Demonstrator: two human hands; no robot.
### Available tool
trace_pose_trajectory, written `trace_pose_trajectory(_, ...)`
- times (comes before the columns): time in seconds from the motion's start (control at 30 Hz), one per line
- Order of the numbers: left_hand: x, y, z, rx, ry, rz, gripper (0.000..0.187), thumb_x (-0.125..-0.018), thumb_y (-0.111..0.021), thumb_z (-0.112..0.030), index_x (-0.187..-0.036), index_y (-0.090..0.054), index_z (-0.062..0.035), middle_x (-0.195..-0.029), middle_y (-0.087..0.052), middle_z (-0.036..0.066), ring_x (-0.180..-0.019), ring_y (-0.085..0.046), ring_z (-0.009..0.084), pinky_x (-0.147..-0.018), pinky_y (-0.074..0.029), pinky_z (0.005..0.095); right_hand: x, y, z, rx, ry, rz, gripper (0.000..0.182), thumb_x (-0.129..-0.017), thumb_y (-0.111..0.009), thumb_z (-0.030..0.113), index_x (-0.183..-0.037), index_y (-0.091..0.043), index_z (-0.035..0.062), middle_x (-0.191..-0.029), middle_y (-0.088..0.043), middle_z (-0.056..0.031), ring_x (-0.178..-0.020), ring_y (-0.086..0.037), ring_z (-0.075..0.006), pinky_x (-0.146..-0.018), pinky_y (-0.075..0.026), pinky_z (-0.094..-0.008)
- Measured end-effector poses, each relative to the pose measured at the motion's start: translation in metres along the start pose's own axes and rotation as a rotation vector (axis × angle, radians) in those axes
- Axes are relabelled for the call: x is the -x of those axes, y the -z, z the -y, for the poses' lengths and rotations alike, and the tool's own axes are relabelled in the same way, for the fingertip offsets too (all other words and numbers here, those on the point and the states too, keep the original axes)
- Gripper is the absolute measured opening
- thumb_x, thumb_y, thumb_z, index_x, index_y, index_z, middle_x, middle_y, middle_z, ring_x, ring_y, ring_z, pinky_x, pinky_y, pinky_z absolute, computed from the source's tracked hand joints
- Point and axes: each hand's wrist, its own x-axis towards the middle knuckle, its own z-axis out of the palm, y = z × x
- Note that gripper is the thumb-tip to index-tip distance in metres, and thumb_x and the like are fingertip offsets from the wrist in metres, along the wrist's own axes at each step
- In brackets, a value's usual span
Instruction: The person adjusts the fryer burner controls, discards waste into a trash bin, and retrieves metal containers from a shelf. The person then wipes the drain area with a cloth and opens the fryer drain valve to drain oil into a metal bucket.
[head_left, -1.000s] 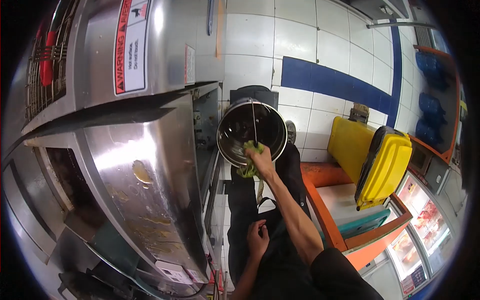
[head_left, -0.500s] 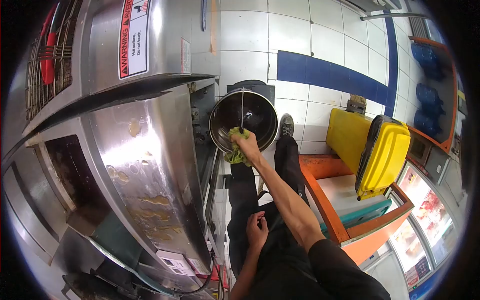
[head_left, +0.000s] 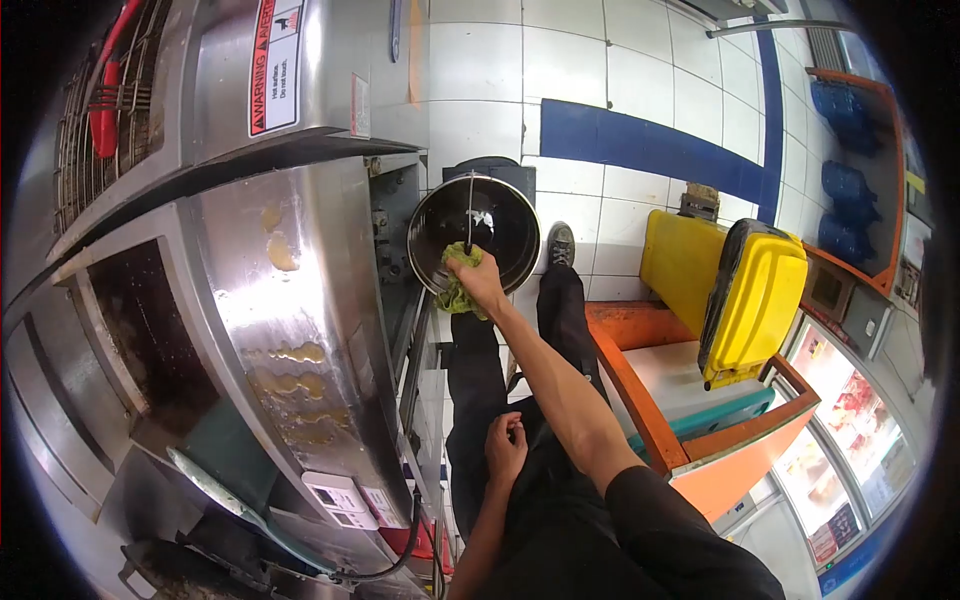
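My right hand point(head_left: 474, 280) is closed around a yellow-green cloth point(head_left: 460, 284) and the handle of a metal pot point(head_left: 520, 210), at the pot's near rim. Dark liquid or a dark, shiny inside shows in the pot, which stands low beside the steel fryer point(head_left: 290, 290). My left hand point(head_left: 507, 445) hangs near my thigh with its fingers curled in, and no object shows in it. Brown greasy streaks point(head_left: 298, 385) mark the fryer's front panel.
A yellow bin point(head_left: 755, 305) and an orange-framed counter point(head_left: 640, 400) stand on the right. White floor tiles point(head_left: 565, 65) with a blue band lie ahead. At the upper left is a wire basket point(head_left: 80, 150) with a red handle. Blue containers point(head_left: 848, 190) sit at the far right.
The view has shifted slightly, so the pot and bin appear a little further left. My right hand still grips the cloth and handle. My left fingers look slightly more curled.
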Motion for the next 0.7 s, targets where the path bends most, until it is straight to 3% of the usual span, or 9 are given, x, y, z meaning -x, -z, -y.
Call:
trace_pose_trajectory(0.07,0.0,-0.002,0.002,0.0,0.004,0.009,0.016,-0.087,-0.06,-0.005,-0.103,-0.063,-0.0067,-0.094,-0.065,0.01,-0.089,-0.063,0.025,-0.08,-0.051,0.0365,0.008,0.007,0.004,0.176,0.013,-0.186,0.037,-0.074,-0.073,0.028,-0.101,-0.068,0.0054,-0.094,-0.071,-0.0135,-0.087,-0.069,-0.0264,-0.08,-0.051,-0.0361)
trace_pose_trajectory(0.2,0.001,-0.002,0.005,0.004,0.013,0.004,0.016,-0.087,-0.061,-0.005,-0.102,-0.063,-0.0063,-0.094,-0.066,0.009,-0.086,-0.065,0.0239,-0.077,-0.052,0.0352,0.018,0.033,0.005,0.336,0.092,-0.34,0.042,-0.071,-0.074,0.031,-0.102,-0.064,0.0051,-0.094,-0.07,-0.0172,-0.091,-0.068,-0.0335,-0.082,-0.051,-0.0403)
trace_pose_trajectory(0.27,0.002,-0.004,0.006,0.004,0.0,0.002,0.016,-0.087,-0.061,-0.006,-0.102,-0.064,-0.0063,-0.095,-0.066,0.009,-0.085,-0.065,0.0234,-0.075,-0.052,0.0347,0.023,0.05,0.005,0.474,0.034,-0.412,0.044,-0.071,-0.075,0.032,-0.103,-0.061,0.0045,-0.095,-0.069,-0.0198,-0.095,-0.066,-0.0378,-0.084,-0.05,-0.0435)
trace_pose_trajectory(0.4,0.003,-0.008,0.004,0.004,0.007,0.007,0.015,-0.087,-0.061,-0.006,-0.102,-0.064,-0.0065,-0.095,-0.067,0.009,-0.083,-0.065,0.0211,-0.071,-0.053,0.0343,0.023,0.08,-0.008,0.396,0.032,-0.377,0.048,-0.071,-0.077,0.035,-0.103,-0.06,0.0037,-0.097,-0.069,-0.0206,-0.096,-0.066,-0.0382,-0.084,-0.05,-0.0445)
trace_pose_trajectory(0.43,0.004,-0.009,0.002,-0.011,0.008,0.009,0.015,-0.088,-0.06,-0.007,-0.103,-0.064,-0.0067,-0.095,-0.067,0.009,-0.083,-0.066,0.0204,-0.071,-0.053,0.0342,0.013,0.08,-0.021,0.439,0.049,-0.444,0.057,-0.071,-0.077,0.036,-0.112,-0.059,0.002,-0.101,-0.069,-0.0215,-0.099,-0.065,-0.0387,-0.086,-0.05,-0.0435)
trace_pose_trajectory(0.47,0.003,-0.011,0.003,-0.013,0.005,0.013,0.015,-0.088,-0.06,-0.007,-0.103,-0.064,-0.0067,-0.095,-0.067,0.009,-0.083,-0.066,0.0204,-0.071,-0.053,0.0342,0.014,0.079,-0.019,0.437,0.048,-0.449,0.057,-0.071,-0.077,0.036,-0.112,-0.059,0.002,-0.101,-0.069,-0.0215,-0.099,-0.065,-0.0387,-0.086,-0.05,-0.0435)
trace_pose_trajectory(0.57,0.005,-0.017,0.006,-0.032,0.019,0.031,0.015,-0.088,-0.061,-0.007,-0.103,-0.064,-0.0071,-0.093,-0.067,0.008,-0.081,-0.066,0.0199,-0.07,-0.053,0.0338,0.017,0.08,-0.012,0.39,0.022,-0.286,0.076,-0.068,-0.077,0.041,-0.127,-0.054,-0.0008,-0.108,-0.066,-0.0254,-0.104,-0.064,-0.0396,-0.09,-0.05,-0.0427)
trace_pose_trajectory(0.7,0.008,-0.021,-0.002,-0.076,0.012,0.049,0.015,-0.088,-0.061,-0.008,-0.103,-0.064,-0.0069,-0.093,-0.067,0.007,-0.08,-0.066,0.0195,-0.069,-0.053,0.0327,0.014,0.052,-0.026,0.414,0.055,-0.342,0.067,-0.068,-0.078,0.036,-0.121,-0.058,0.0017,-0.103,-0.069,-0.021,-0.099,-0.067,-0.0336,-0.086,-0.051,-0.0394)
